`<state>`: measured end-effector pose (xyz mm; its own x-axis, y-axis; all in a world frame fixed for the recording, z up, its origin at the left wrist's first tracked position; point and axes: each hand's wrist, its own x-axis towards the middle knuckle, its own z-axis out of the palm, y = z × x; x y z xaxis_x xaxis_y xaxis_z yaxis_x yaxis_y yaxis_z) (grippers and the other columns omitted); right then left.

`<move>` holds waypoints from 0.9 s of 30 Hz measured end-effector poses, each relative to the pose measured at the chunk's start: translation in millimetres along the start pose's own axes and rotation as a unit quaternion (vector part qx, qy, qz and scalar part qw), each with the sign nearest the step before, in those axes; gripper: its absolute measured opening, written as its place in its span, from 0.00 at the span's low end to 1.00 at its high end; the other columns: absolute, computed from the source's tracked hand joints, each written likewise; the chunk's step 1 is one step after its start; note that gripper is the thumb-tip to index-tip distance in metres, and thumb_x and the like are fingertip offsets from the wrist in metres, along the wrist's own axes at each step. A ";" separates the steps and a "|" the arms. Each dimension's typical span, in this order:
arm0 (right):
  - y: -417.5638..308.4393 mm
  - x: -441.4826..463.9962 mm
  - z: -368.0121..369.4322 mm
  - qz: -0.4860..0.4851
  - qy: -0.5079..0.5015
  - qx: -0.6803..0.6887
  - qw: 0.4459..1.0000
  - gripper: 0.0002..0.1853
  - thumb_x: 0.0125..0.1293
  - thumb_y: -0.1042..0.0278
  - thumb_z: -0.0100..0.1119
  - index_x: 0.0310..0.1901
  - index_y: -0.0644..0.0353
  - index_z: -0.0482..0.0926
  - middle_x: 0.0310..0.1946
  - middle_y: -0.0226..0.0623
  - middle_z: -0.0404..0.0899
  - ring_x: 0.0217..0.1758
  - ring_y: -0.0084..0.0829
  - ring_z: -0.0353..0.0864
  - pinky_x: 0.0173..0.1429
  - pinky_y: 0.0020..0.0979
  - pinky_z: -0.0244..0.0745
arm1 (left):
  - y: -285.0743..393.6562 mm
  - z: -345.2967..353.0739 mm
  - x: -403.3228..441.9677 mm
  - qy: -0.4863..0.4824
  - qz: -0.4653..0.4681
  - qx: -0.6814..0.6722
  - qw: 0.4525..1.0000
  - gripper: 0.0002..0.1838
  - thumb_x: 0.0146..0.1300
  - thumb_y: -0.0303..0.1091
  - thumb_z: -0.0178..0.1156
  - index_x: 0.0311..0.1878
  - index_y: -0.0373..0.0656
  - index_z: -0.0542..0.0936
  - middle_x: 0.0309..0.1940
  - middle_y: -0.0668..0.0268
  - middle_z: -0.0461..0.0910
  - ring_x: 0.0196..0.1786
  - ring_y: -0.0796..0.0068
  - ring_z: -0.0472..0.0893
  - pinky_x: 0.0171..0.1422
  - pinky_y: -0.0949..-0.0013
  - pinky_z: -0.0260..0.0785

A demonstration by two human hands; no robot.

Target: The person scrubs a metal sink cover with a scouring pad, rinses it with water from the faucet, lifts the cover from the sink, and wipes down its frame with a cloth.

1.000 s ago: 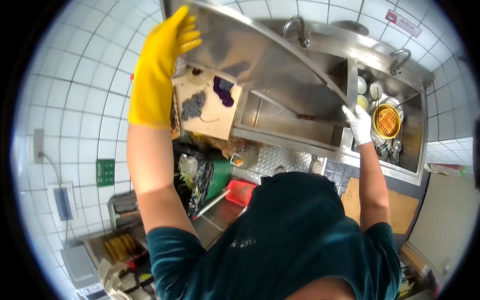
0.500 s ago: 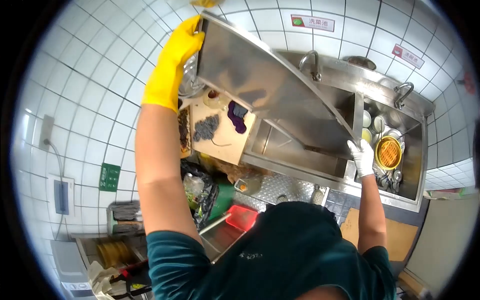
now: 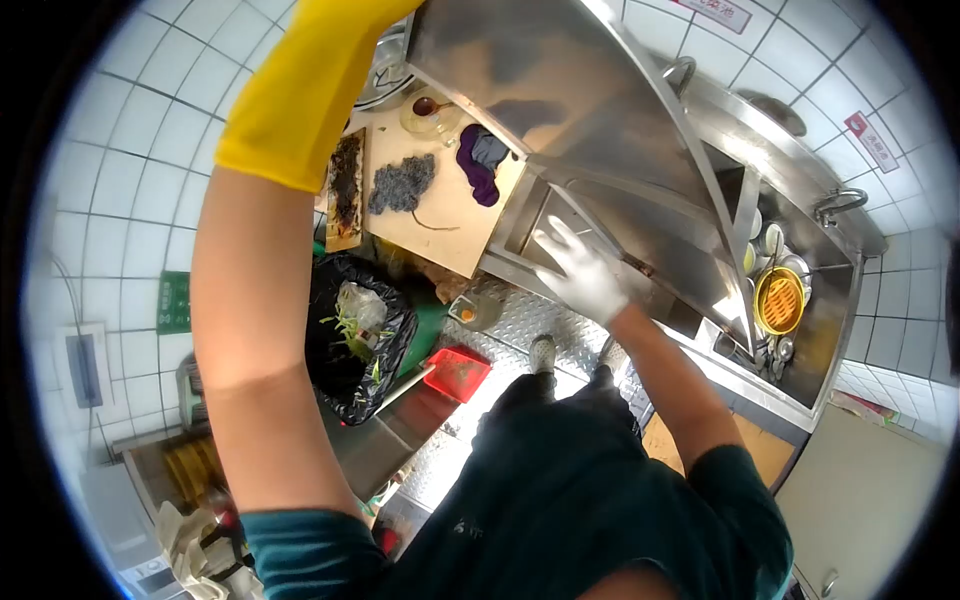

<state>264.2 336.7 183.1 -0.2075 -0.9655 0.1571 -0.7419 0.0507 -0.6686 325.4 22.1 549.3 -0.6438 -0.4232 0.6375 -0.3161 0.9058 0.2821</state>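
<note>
My left hand (image 3: pixel 350 40), in a long yellow rubber glove, is at the top edge of the view, at the upper left corner of a large stainless steel panel (image 3: pixel 590 110). Its fingertips are cut off by the frame. The panel stands tilted over the steel sink (image 3: pixel 512 268), its lower right corner down by the sink's front rim. My right hand (image 3: pixel 582 275), in a thin white glove, is apart from the panel with fingers spread, above the sink's front rim. Whether it touches the rim I cannot tell.
Left of the sink, a pale board (image 3: pixel 425 215) bears grey steel wool (image 3: pixel 402 184) and a purple-and-grey cloth (image 3: pixel 480 165). Below are a black-bagged bin (image 3: pixel 335 365) and a red dustpan (image 3: pixel 458 374). A yellow strainer (image 3: pixel 779 300) and dishes fill the right basin.
My right hand has let go of the panel's lower right corner and moved left, fingers spreading. My left hand has moved up to the frame's edge. The view has shifted downward.
</note>
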 end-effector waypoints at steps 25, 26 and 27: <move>30.5 37.8 40.6 0.244 0.107 0.197 0.944 0.23 0.75 0.43 0.72 0.54 0.57 0.93 0.54 0.47 0.92 0.58 0.46 0.89 0.70 0.42 0.79 | 15.6 -29.9 -30.1 0.003 0.105 0.034 0.994 0.19 0.73 0.26 0.59 0.65 0.43 0.84 0.55 0.49 0.91 0.59 0.45 0.89 0.64 0.51 0.80; 29.3 18.1 29.0 0.244 0.145 0.315 0.906 0.21 0.76 0.47 0.74 0.54 0.58 0.93 0.52 0.41 0.92 0.55 0.38 0.88 0.67 0.37 0.80 | 20.4 -29.0 -29.5 0.003 0.094 0.014 0.996 0.17 0.73 0.26 0.59 0.63 0.43 0.84 0.53 0.50 0.90 0.58 0.45 0.89 0.64 0.51 0.80; 29.0 0.3 17.9 0.236 0.178 0.430 0.853 0.18 0.77 0.51 0.75 0.54 0.59 0.93 0.50 0.35 0.92 0.53 0.29 0.87 0.65 0.33 0.80 | 23.5 -27.6 -30.0 0.002 0.081 -0.005 0.997 0.15 0.73 0.27 0.58 0.60 0.43 0.83 0.51 0.50 0.90 0.58 0.45 0.89 0.64 0.52 0.80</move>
<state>254.0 333.3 150.7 -0.6477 -0.7432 -0.1680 0.1872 0.0585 -0.9806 356.5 56.6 556.6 -0.6834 -0.2711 0.6779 -0.2006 0.9625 0.1827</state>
